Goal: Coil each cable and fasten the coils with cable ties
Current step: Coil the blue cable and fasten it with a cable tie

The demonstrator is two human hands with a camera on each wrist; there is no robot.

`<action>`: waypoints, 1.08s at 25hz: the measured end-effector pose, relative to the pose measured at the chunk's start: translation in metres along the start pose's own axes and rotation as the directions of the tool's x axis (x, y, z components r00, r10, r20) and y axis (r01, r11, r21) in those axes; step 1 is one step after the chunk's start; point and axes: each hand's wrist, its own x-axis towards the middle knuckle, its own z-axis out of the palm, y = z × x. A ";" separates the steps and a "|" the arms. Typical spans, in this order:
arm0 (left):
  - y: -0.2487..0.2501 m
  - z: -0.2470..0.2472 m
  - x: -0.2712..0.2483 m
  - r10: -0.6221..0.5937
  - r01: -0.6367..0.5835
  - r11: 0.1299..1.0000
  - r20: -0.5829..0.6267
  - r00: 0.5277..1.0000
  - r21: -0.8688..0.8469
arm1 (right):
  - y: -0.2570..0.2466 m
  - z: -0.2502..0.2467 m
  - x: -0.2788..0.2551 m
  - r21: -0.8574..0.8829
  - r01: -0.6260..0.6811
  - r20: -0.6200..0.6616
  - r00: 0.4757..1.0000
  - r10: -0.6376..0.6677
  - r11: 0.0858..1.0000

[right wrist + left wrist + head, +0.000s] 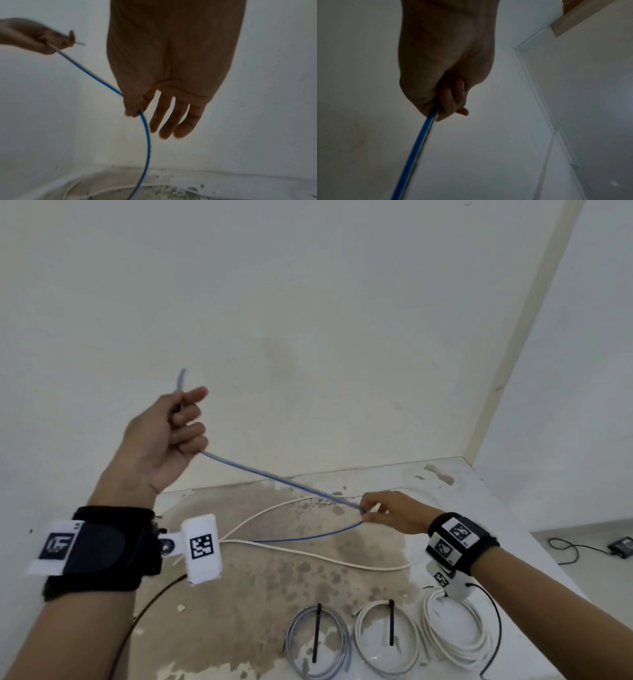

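Observation:
A thin blue cable (274, 477) stretches in the air between my two hands. My left hand (178, 433) is raised high at the left and grips the cable near its end, fingers curled round it (435, 112); a short tip sticks out above the fist. My right hand (373, 510) is lower at the right and pinches the cable (145, 128) between thumb and forefinger, the other fingers (171, 119) straight. From the pinch the cable loops back down to the table. Three tied coils lie at the front: a blue-grey coil (318, 642) and two white coils (387, 638) (455, 631).
A loose white cable (308, 553) lies across the stained table top (260, 594). A dark brown cable (150, 601) curves at the left under my wrist. A black cable (496, 621) runs by the right coil. Walls close the table behind and right.

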 end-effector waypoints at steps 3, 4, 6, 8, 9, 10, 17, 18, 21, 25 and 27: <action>0.001 -0.023 0.010 0.095 -0.114 0.989 -0.195 0.976 -0.091 | 0.005 -0.025 0.005 0.154 0.033 -0.464 0.885 0.043 0.987; -0.006 -0.026 0.012 0.096 -0.127 0.985 -0.243 0.965 -0.113 | 0.001 -0.038 0.006 0.228 0.080 -0.587 0.806 0.072 0.970; -0.022 -0.027 0.016 0.077 -0.126 0.980 -0.295 0.953 -0.152 | -0.010 -0.064 0.006 0.313 0.153 -0.743 0.655 0.141 0.937; -0.036 -0.027 0.018 0.052 -0.101 0.985 -0.313 0.948 -0.143 | -0.019 -0.082 0.005 0.302 0.156 -0.767 0.626 0.142 0.941; -0.043 -0.027 0.018 0.051 -0.088 0.991 -0.323 0.945 -0.103 | -0.019 -0.085 0.003 0.279 0.128 -0.743 0.657 0.130 0.952; -0.050 -0.027 0.018 0.062 -0.085 0.995 -0.346 0.936 -0.051 | -0.020 -0.087 0.000 0.254 0.097 -0.712 0.692 0.118 0.962; -0.091 -0.045 0.011 0.308 -0.118 0.776 -0.209 0.928 0.620 | 0.002 -0.085 -0.008 0.259 -0.001 -0.695 0.695 0.187 0.966; -0.092 -0.047 0.009 0.250 -0.103 0.720 -0.117 0.961 0.686 | 0.009 -0.085 -0.008 0.277 -0.024 -0.688 0.693 0.216 0.961; -0.089 -0.051 0.002 0.082 -0.187 0.448 0.168 0.982 0.874 | 0.024 -0.087 -0.007 0.364 -0.090 -0.652 0.686 0.323 0.927; -0.075 -0.046 -0.010 -0.142 -0.425 -0.078 0.412 0.900 0.902 | 0.033 -0.092 -0.004 0.358 -0.150 -0.660 0.657 0.364 0.921; -0.067 -0.029 -0.015 -0.161 -0.425 0.154 0.447 0.880 0.892 | 0.030 -0.090 0.003 0.308 -0.203 -0.627 0.692 0.359 0.929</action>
